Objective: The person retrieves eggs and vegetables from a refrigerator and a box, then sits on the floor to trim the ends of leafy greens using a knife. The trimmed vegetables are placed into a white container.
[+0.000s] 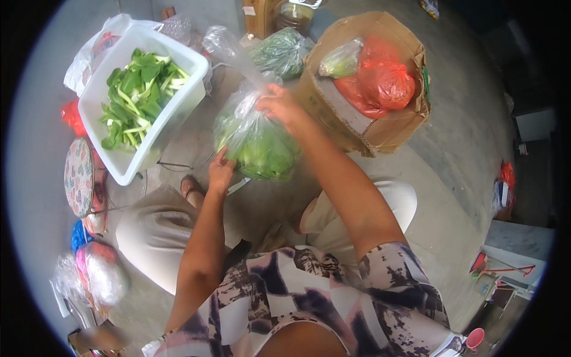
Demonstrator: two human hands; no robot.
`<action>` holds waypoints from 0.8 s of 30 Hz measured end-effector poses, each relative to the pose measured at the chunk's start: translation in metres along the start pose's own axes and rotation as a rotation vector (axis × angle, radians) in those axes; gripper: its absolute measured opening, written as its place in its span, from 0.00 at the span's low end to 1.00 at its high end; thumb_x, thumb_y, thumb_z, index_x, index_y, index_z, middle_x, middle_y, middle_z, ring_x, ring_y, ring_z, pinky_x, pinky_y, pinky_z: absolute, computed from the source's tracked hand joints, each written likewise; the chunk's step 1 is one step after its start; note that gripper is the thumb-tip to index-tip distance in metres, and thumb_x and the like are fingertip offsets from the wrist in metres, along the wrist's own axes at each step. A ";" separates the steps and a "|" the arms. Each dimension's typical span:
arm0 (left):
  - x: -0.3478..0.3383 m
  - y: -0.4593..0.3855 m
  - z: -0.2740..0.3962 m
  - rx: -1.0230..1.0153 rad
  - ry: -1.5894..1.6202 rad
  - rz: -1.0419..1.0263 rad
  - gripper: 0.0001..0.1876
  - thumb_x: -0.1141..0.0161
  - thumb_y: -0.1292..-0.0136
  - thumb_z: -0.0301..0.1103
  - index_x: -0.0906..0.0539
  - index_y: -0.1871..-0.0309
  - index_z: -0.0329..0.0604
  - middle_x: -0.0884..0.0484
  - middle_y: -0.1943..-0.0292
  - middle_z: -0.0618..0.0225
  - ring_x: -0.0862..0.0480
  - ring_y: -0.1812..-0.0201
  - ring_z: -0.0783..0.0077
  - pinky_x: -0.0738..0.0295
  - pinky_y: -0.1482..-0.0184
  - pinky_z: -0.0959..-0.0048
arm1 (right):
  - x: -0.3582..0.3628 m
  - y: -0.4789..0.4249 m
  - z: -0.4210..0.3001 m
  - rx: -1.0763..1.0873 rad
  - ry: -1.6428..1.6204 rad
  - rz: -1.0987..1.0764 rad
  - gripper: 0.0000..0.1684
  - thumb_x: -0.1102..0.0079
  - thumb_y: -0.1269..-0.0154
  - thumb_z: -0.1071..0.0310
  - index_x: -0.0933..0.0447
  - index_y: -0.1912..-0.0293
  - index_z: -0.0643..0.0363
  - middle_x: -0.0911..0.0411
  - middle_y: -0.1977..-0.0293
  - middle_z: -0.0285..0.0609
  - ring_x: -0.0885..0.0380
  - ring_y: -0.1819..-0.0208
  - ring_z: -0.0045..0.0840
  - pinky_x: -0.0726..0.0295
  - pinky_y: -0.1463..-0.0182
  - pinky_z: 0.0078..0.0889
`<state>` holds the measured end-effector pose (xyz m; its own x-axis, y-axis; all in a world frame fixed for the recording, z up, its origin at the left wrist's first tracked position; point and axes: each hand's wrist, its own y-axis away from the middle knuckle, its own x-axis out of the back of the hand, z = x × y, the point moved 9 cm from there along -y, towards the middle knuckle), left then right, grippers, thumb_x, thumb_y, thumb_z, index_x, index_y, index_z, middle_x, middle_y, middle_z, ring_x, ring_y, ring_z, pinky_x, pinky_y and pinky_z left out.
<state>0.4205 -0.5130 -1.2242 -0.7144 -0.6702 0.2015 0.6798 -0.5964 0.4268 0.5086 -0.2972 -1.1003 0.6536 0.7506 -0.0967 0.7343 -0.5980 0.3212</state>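
A clear plastic bag (263, 138) full of leafy green vegetables is in front of me, low between my knees. Its neck is gathered, and my right hand (279, 105) grips it there. My left hand (221, 172) touches the bag's lower left side, index finger extended; whether it grips the plastic is hard to tell. Just below the bag shows part of what looks like a knife (238, 186). To the left stands a white plastic tub (183, 118) holding loose bok choy (138, 96).
At the right an open cardboard box (334, 111) contains red plastic bags (386, 85) and a bagged pale green vegetable (341, 60). Another clear bag of greens (283, 51) lies behind. A round heart-patterned stool seat (79, 177) and several plastic bags (105, 272) line the left side.
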 end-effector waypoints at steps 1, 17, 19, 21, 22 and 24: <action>0.002 0.004 0.007 0.008 -0.012 0.014 0.30 0.45 0.50 0.26 0.31 0.39 0.39 0.24 0.69 0.70 0.27 0.70 0.78 0.31 0.65 0.78 | -0.002 -0.001 -0.006 0.020 0.071 -0.006 0.29 0.41 0.47 0.67 0.36 0.45 0.58 0.23 0.62 0.36 0.24 0.60 0.22 0.29 0.57 0.25; -0.028 0.011 0.021 -0.299 -0.817 -0.109 0.32 0.41 0.46 0.41 0.36 0.37 0.50 0.35 0.38 0.58 0.33 0.40 0.56 0.34 0.42 0.65 | 0.078 0.051 -0.079 0.425 0.963 0.130 0.29 0.37 0.52 0.69 0.29 0.46 0.56 0.25 0.56 0.42 0.26 0.63 0.24 0.26 0.58 0.25; -0.035 0.019 0.043 -0.215 -0.829 -0.079 0.28 0.40 0.46 0.40 0.32 0.40 0.49 0.30 0.43 0.59 0.30 0.43 0.56 0.33 0.43 0.64 | 0.089 0.067 -0.082 0.468 1.016 0.200 0.28 0.36 0.52 0.68 0.29 0.48 0.57 0.25 0.57 0.44 0.26 0.63 0.26 0.26 0.58 0.28; -0.054 0.031 0.067 -0.407 -0.798 -0.089 0.24 0.40 0.46 0.37 0.29 0.44 0.47 0.26 0.48 0.59 0.27 0.46 0.56 0.31 0.46 0.64 | 0.092 0.078 -0.082 0.377 0.976 0.241 0.29 0.36 0.53 0.65 0.29 0.48 0.58 0.25 0.57 0.45 0.25 0.62 0.29 0.26 0.57 0.31; -0.068 0.037 0.080 -0.513 -0.775 -0.104 0.22 0.40 0.46 0.36 0.27 0.46 0.46 0.24 0.50 0.59 0.26 0.48 0.56 0.30 0.47 0.63 | 0.095 0.082 -0.086 0.430 1.091 0.286 0.29 0.35 0.53 0.64 0.29 0.48 0.58 0.25 0.58 0.45 0.25 0.62 0.29 0.26 0.57 0.31; -0.090 0.046 0.096 -0.533 -0.719 -0.165 0.21 0.40 0.47 0.34 0.26 0.48 0.46 0.23 0.52 0.59 0.25 0.49 0.56 0.29 0.49 0.64 | 0.102 0.088 -0.086 0.532 1.321 0.381 0.29 0.35 0.53 0.61 0.28 0.49 0.58 0.24 0.59 0.45 0.25 0.62 0.29 0.27 0.57 0.33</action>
<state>0.5004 -0.4374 -1.1387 -0.6195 -0.2275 0.7513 0.4184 -0.9055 0.0708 0.6239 -0.2494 -1.0007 0.3958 0.0594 0.9164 0.7306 -0.6250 -0.2750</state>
